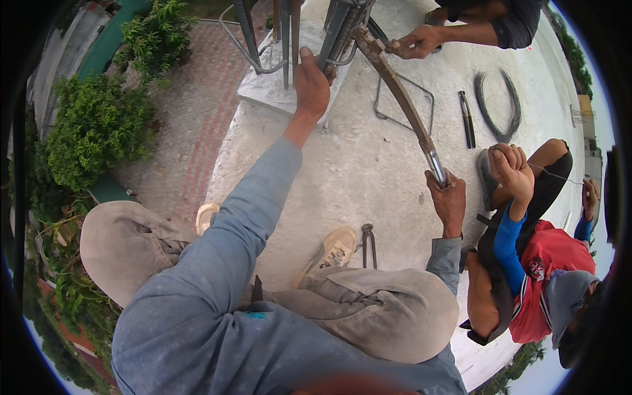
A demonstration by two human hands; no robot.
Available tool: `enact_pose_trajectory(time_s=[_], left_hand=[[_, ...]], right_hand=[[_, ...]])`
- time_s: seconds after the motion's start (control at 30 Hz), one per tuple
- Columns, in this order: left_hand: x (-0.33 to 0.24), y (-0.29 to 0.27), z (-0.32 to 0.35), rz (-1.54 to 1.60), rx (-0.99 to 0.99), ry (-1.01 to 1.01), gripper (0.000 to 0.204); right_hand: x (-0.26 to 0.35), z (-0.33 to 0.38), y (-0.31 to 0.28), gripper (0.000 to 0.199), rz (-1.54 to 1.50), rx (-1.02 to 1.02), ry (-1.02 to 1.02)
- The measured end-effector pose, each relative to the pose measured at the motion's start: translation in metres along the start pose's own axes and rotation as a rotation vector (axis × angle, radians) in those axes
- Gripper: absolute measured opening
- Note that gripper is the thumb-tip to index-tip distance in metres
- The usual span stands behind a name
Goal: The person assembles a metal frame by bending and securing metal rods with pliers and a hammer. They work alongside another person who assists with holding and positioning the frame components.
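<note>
While our right hand [447,201] is fisted round the shiny lower end of a long bar [402,95], the rest slants up-left out of that grip, upper end right by the rebar cluster [336,33]. Our left hand [312,89] curls low against the rebar cluster; how tightly, we can't tell. Co-worker's hand [415,43] beside bar top, contact unclear.

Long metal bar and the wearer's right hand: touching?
Touching. The head view shows the right hand closed around the shiny near end of the long metal bar, with no gap between them.
</note>
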State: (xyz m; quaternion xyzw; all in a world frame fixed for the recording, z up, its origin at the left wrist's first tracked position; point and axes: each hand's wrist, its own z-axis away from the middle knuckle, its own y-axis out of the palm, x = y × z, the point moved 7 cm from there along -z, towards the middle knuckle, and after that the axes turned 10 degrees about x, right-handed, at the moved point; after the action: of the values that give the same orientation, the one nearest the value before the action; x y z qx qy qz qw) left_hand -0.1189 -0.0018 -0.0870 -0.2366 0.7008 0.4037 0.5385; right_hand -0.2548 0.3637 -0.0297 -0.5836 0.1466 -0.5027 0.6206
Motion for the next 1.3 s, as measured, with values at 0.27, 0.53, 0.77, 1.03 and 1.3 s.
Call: enact_pose_trajectory(time_s=[0.27, 0.53, 0.77, 1.03, 1.3], left_hand=[[0.004, 0.000, 0.002, 0.040, -0.021, 0.016, 0.060], [0.020, -0.005, -0.003, 0.091, 0.020, -0.036, 0.059], [0.024, -0.002, -0.002, 0.168, -0.001, -0.060, 0.053], [0.025, -0.005, -0.007, 0.122, -0.008, -0.042, 0.055], [0.009, -0.001, -0.002, 0.044, -0.077, -0.029, 0.078]], right_hand=[[0.010, 0.006, 0.015, 0.036, -0.084, 0.024, 0.031], [0.005, -0.003, -0.013, 0.032, 0.125, -0.031, -0.048], [0.014, 0.017, 0.001, 0.029, -0.049, 0.023, 0.028], [0.024, 0.036, 0.007, 0.031, -0.070, -0.019, 0.106], [0.033, 0.062, 0.020, 0.033, -0.039, -0.097, 0.191]])
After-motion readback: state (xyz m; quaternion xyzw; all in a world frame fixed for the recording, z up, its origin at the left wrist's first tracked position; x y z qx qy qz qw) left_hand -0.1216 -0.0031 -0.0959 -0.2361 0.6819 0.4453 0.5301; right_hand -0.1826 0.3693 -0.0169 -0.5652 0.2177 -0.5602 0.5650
